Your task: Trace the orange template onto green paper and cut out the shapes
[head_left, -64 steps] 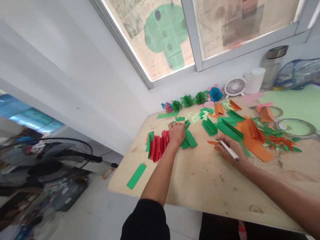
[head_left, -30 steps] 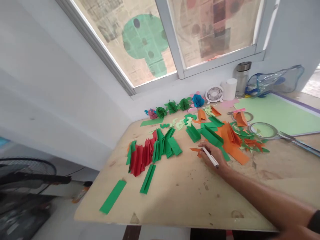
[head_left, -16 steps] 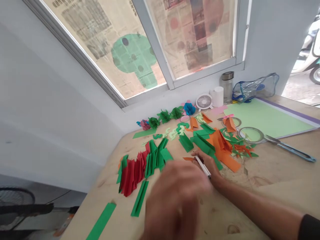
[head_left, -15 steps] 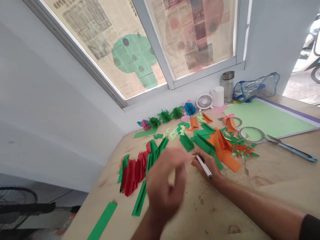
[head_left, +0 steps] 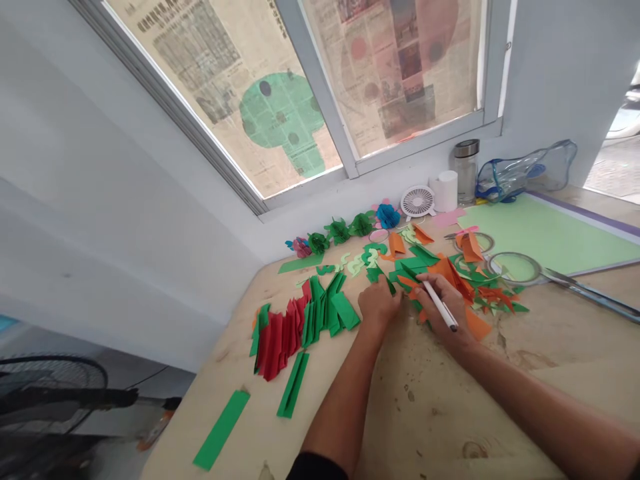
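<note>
While a pen [head_left: 441, 307] is being clasped by the right hand [head_left: 457, 313], folded green paper [head_left: 374, 274] right of centre, presumably flimsy and best pinched along its crease, is being partly covered by the left hand [head_left: 378, 305], its grip unclear.

Between the forearms [head_left: 345, 393], bare tabletop [head_left: 430, 420] offers a way up to the left hand [head_left: 379, 303] and right hand [head_left: 449, 317], where a white pen [head_left: 440, 305] juts back. Folded red paper [head_left: 278, 339] and folded green paper [head_left: 323, 308] obstruct the left. Paper flowers [head_left: 339, 231], a small fan [head_left: 418, 201] and a bottle [head_left: 466, 175] bar the back; scissors [head_left: 593, 295] lie right, with open tabletop on their near side.
</note>
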